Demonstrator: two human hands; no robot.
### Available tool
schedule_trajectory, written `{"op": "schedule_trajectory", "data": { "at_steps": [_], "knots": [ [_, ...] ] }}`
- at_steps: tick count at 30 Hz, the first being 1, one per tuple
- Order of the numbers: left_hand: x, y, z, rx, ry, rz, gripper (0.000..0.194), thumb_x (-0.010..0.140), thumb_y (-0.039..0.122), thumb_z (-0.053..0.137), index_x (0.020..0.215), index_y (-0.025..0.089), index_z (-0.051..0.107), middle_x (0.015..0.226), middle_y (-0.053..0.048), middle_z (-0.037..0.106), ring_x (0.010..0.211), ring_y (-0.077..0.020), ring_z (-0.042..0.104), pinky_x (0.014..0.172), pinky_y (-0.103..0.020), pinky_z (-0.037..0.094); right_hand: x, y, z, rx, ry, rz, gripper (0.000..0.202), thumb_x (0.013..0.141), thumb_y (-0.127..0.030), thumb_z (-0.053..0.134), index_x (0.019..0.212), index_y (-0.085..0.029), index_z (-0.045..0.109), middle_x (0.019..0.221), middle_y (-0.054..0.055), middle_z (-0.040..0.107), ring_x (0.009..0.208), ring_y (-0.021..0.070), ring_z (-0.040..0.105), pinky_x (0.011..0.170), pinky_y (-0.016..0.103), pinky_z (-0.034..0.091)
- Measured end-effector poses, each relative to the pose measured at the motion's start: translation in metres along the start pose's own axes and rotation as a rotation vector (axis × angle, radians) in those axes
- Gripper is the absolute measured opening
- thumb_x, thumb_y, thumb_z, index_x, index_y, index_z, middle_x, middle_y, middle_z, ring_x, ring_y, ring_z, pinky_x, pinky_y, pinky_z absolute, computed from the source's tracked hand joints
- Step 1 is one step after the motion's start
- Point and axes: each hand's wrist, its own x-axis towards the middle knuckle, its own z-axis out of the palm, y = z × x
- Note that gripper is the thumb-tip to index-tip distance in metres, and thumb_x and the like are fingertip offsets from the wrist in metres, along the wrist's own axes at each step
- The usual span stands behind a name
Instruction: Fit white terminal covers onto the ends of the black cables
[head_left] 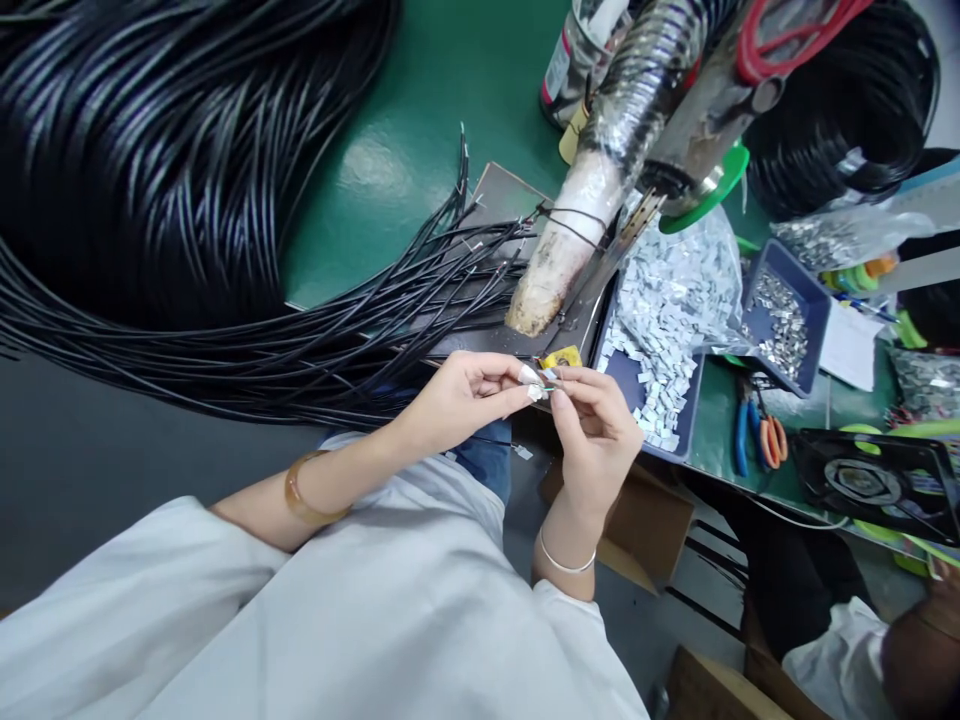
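The head view shows a thin green wire (548, 389) right at the meeting point of two pinches, its short visible length running crosswise from the fingertips of the left hand (480, 395) toward those of the right hand (596, 425). Neither hand is clearly nearer, since the wire appears to touch both; its ends are hidden by the fingers. The left thumb and forefinger are drawn narrow around it, with white coverings at their tips, and I cannot tell whether these are tape or something else. The right thumb and forefinger are also nearly closed on it, the thumb at its near side. Just beyond the fingertips lies a yellow piece (562, 358), and past that the blunt end of a wrapped hose (534, 300) points down toward them. On the left hand's side, loose black cables (390, 330) fan out, their ends beyond the fingers. Beside the right hand, on its outer side, sits a tray (694, 405) with small white pieces (660, 385). A small white tab (523, 452) hangs just below the pinch, nearer the person's lap.
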Motion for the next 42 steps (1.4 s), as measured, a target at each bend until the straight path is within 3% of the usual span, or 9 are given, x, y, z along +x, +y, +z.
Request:
{"op": "schedule_trajectory", "data": {
  "at_steps": [3, 7, 14, 20, 25, 30, 34, 37, 42],
  "knots": [
    [0.0, 0.003, -0.002, 0.053, -0.073, 0.008, 0.02, 0.079, 0.029, 0.072, 0.072, 0.011, 0.065, 0.059, 0.003, 0.054, 0.054, -0.0055, 0.045, 0.051, -0.017, 0.036, 0.0, 0.001, 0.0, 0.076, -0.048, 0.023, 0.013, 0.085, -0.015, 0.068, 0.09, -0.026, 0.073, 0.096, 0.001, 0.072, 0.09, 0.013, 0.069, 0.072, 0.026, 0.06],
    [0.0, 0.006, -0.005, 0.025, -0.203, -0.081, 0.027, 0.083, 0.033, 0.07, 0.069, 0.012, 0.06, 0.051, 0.004, 0.051, 0.046, -0.0037, 0.038, 0.044, -0.016, 0.028, -0.002, 0.004, 0.0, 0.105, -0.056, 0.019, 0.015, 0.084, -0.014, 0.068, 0.09, -0.026, 0.074, 0.095, 0.001, 0.072, 0.089, 0.0133, 0.069, 0.071, 0.026, 0.059],
    [0.001, 0.006, -0.009, -0.028, -0.274, -0.181, 0.032, 0.082, 0.039, 0.072, 0.072, 0.011, 0.06, 0.048, 0.003, 0.054, 0.04, -0.0025, 0.033, 0.04, -0.016, 0.022, -0.003, 0.003, -0.005, 0.053, -0.104, -0.015, 0.018, 0.083, -0.013, 0.069, 0.092, -0.027, 0.074, 0.097, 0.001, 0.074, 0.09, 0.015, 0.069, 0.084, 0.035, 0.058],
    [0.0, 0.007, -0.014, -0.132, -0.338, -0.251, 0.036, 0.079, 0.045, 0.074, 0.072, 0.013, 0.059, 0.046, 0.003, 0.055, 0.036, -0.0019, 0.029, 0.038, -0.017, 0.018, -0.002, -0.002, -0.005, 0.003, -0.12, -0.092, 0.015, 0.084, -0.013, 0.068, 0.089, -0.025, 0.073, 0.095, 0.002, 0.074, 0.089, 0.0159, 0.07, 0.081, 0.034, 0.06],
    [0.0, 0.007, -0.012, -0.075, -0.263, -0.228, 0.027, 0.074, 0.035, 0.079, 0.072, 0.013, 0.064, 0.045, 0.004, 0.055, 0.039, -0.0035, 0.037, 0.04, -0.016, 0.024, -0.005, -0.007, -0.003, -0.188, -0.063, -0.234, 0.021, 0.082, -0.009, 0.068, 0.094, -0.026, 0.072, 0.098, 0.001, 0.075, 0.09, 0.0158, 0.071, 0.081, 0.034, 0.06],
    [0.001, 0.005, -0.013, -0.059, -0.216, -0.139, 0.021, 0.067, 0.029, 0.082, 0.068, 0.011, 0.07, 0.05, 0.003, 0.056, 0.047, -0.0057, 0.046, 0.046, -0.018, 0.035, -0.003, -0.002, 0.002, 0.005, -0.101, -0.072, 0.009, 0.083, -0.015, 0.068, 0.085, -0.023, 0.071, 0.094, 0.002, 0.074, 0.088, 0.0161, 0.071, 0.079, 0.035, 0.062],
    [0.001, 0.006, -0.011, -0.059, -0.054, -0.057, 0.013, 0.068, 0.021, 0.079, 0.073, 0.011, 0.073, 0.057, 0.002, 0.057, 0.051, -0.0046, 0.043, 0.048, -0.017, 0.034, -0.003, -0.001, 0.005, 0.017, 0.082, -0.023, 0.012, 0.088, -0.015, 0.062, 0.091, -0.023, 0.07, 0.099, 0.003, 0.072, 0.092, 0.0163, 0.071, 0.079, 0.035, 0.062],
    [0.001, 0.006, -0.008, -0.011, 0.017, -0.022, 0.01, 0.07, 0.019, 0.076, 0.075, 0.011, 0.074, 0.054, 0.004, 0.052, 0.051, -0.0045, 0.04, 0.049, -0.017, 0.033, -0.007, -0.006, 0.006, -0.095, 0.177, -0.185, 0.018, 0.091, -0.013, 0.057, 0.1, -0.024, 0.067, 0.101, 0.004, 0.073, 0.095, 0.0183, 0.072, 0.08, 0.039, 0.063],
    [0.004, 0.007, -0.005, 0.038, 0.089, 0.032, 0.006, 0.069, 0.017, 0.074, 0.07, 0.012, 0.071, 0.06, 0.002, 0.058, 0.056, -0.0064, 0.047, 0.054, -0.018, 0.037, -0.012, -0.006, 0.011, -0.322, 0.145, -0.442, 0.021, 0.083, -0.01, 0.068, 0.098, -0.025, 0.066, 0.1, 0.003, 0.075, 0.09, 0.0177, 0.074, 0.077, 0.034, 0.063]
  ]
}}
